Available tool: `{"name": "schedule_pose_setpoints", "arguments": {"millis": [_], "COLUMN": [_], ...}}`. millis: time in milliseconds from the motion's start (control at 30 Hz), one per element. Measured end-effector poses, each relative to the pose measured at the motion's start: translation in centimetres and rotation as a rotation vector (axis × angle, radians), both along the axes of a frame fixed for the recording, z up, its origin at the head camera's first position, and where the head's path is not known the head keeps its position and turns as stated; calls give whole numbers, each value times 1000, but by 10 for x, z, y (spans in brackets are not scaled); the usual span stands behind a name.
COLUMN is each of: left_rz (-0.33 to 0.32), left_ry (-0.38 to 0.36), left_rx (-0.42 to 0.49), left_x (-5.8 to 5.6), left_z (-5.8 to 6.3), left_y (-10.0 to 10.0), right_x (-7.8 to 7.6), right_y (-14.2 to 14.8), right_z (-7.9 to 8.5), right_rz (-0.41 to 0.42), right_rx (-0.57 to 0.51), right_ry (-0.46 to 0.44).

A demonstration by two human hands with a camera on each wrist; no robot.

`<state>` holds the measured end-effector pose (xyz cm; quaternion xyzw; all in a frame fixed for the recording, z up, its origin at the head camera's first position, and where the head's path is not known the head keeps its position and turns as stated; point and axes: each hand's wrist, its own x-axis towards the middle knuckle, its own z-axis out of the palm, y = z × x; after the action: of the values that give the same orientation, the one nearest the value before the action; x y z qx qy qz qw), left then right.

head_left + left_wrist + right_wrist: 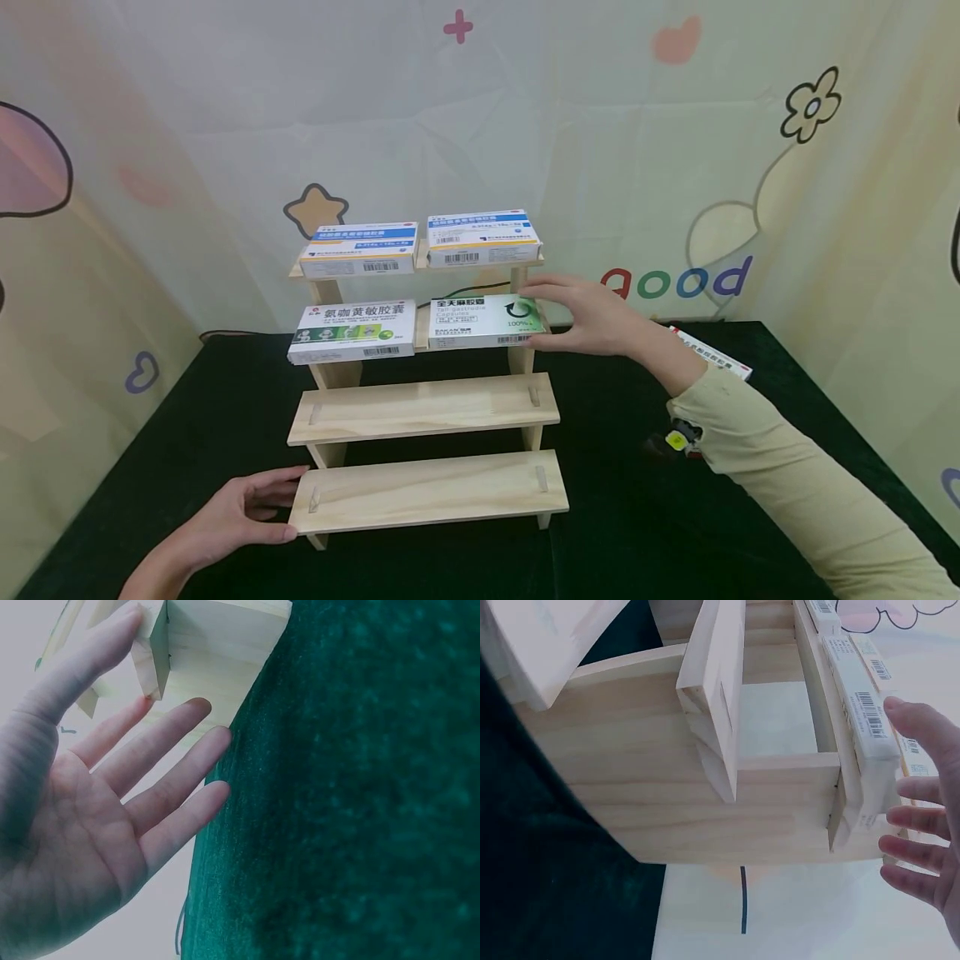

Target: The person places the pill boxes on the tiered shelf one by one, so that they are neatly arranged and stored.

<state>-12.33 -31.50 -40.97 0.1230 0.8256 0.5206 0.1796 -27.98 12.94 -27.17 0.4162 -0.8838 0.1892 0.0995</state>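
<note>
The right hand [588, 318] reaches to a white-and-green capsule carton printed "Tall gastradia Capsules" [468, 323], which lies flat on the second tier from the top of a stepped wooden rack [423, 404]. Thumb and fingers stand apart about the carton's right end, the thumb at its near corner and the fingers toward its far one; whether they press on it I cannot tell.

Left of these fingers, past the carton, lies a white capsule carton with a green picture band [354, 332]. Beyond them, on the top tier, are a right blue-and-white carton [483, 237] and a left blue-and-white carton [362, 250]. Behind the right wrist, partly hidden by the forearm, a white carton [716, 354] rests on the dark green desk [622, 517].

The left hand [225, 517] is at the left end of the bottom shelf [427, 493], its thumb at the near corner, its fingers spread and mostly straight.

The capsule carton looks light, with smooth card that may slide easily on the wood and dent under a hard squeeze. A gentle hold across its short side, near the right end, seems best.
</note>
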Motion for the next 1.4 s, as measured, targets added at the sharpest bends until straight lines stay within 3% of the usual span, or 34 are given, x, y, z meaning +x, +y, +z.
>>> {"name": "schedule_pose_setpoints", "arguments": {"millis": [733, 1400], "left_rz": [-6, -3], "left_ry": [-7, -21], "left_rx": [15, 17], "left_x": [-2, -2], "left_z": [0, -3], "left_y": [-1, -2], "right_x": [21, 33], "right_y": [64, 122], "right_z": [0, -23], "right_rz": [-149, -249], "right_rx": [150, 130], "right_ry": [-1, -19]}}
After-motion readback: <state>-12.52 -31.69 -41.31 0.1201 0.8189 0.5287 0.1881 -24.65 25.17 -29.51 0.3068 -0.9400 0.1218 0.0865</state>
